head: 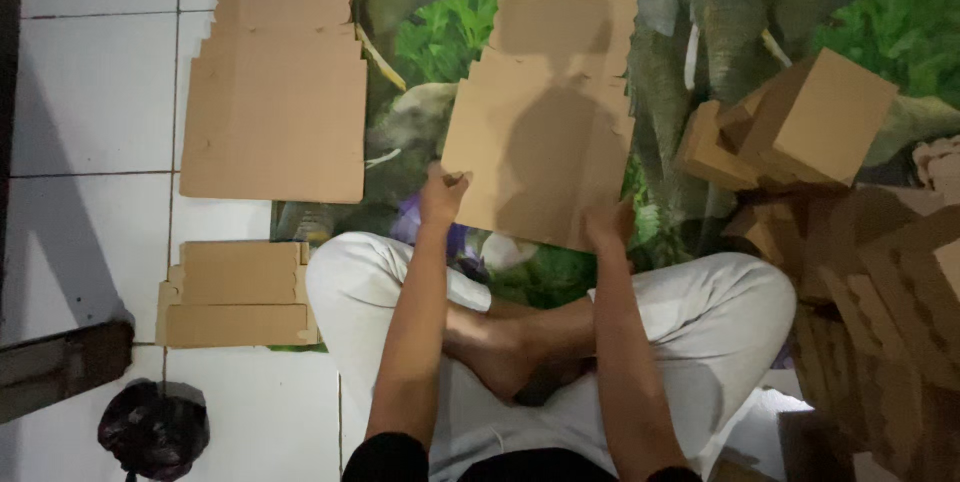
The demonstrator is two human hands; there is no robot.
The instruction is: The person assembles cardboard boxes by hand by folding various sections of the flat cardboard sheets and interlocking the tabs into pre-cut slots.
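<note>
I sit cross-legged on a mat printed with elephants and leaves (440, 32). A flat brown cardboard box blank (550, 92) with a scalloped far edge lies in front of my knees. My left hand (440, 192) grips its near left corner. My right hand (610, 225) holds its near right edge. My shadow falls across the cardboard.
Another flat cardboard blank (275, 82) lies to the left, partly on white floor tiles (90, 92). A smaller folded cardboard piece (238, 294) sits by my left knee. Folded boxes (800, 122) and stacked cardboard (880, 302) pile up at right. A dark crumpled bag (153, 429) lies bottom left.
</note>
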